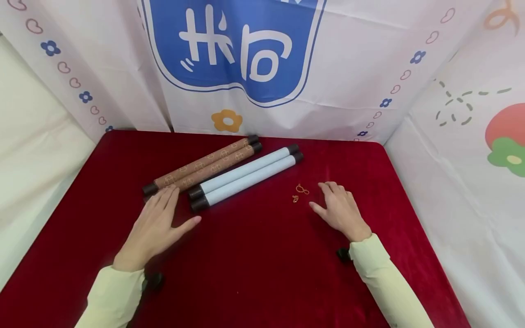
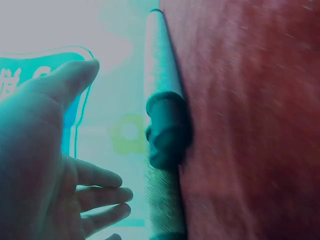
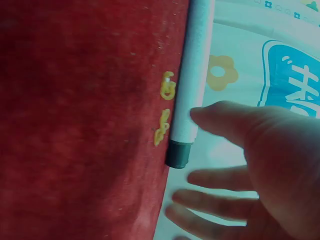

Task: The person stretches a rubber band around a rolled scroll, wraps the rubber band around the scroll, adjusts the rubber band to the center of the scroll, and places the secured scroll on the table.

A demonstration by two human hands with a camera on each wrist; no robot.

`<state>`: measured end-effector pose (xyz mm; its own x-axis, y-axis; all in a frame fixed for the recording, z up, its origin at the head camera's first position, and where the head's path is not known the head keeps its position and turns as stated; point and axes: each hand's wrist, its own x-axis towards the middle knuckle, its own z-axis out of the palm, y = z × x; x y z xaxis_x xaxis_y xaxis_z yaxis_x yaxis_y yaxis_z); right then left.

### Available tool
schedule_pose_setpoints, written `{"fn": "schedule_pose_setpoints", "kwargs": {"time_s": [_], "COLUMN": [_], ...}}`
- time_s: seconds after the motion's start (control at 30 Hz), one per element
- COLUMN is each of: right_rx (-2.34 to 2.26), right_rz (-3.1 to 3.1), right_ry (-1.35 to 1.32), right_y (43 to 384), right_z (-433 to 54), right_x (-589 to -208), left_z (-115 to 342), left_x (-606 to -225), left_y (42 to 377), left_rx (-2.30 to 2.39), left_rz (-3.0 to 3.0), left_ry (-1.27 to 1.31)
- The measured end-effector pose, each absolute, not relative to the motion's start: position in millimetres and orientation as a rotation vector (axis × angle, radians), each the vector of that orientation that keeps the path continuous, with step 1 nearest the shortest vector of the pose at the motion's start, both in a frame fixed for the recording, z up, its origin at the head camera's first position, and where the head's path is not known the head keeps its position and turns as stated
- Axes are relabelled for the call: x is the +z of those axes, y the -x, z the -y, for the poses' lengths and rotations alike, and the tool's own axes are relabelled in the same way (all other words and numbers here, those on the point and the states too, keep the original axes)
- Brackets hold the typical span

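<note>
Bands (image 1: 295, 199) lie at ten o'clock from the right hand (image 1: 341, 211), its thumb and fingers apart. Brown tubes (image 1: 219, 167) lie at one o'clock from the left hand (image 1: 152, 230), whose thumb stands wide, contact unclear; pale tubes (image 1: 251, 180) at two.

Brown pair: two gold-patterned brown cylindrical rolls (image 1: 214, 168), black-ended, lying slantwise side by side
Blue pair: two plain pale-blue cylindrical rolls (image 1: 251, 180), black-ended, just right of the brown
Yellow bits: two small, thin looped bands (image 3: 168, 93), twisted, near the blue rolls
</note>
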<state>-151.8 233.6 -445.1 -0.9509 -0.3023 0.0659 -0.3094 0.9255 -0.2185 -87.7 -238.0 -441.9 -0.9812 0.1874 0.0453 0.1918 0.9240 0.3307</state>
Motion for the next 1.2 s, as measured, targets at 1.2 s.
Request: {"fn": "schedule_pose_setpoints", "kwargs": {"time_s": [1.2], "right_rx": [0.831], "right_rz": [3.287], "right_ry": [-0.164], "right_y": [202], "right_z": [-210], "right_x": [-453], "left_z": [112], "left_x": [-439], "left_y": [169], "left_rx": [-1.048], "left_rz": [2.872], "left_ry": [0.76]}}
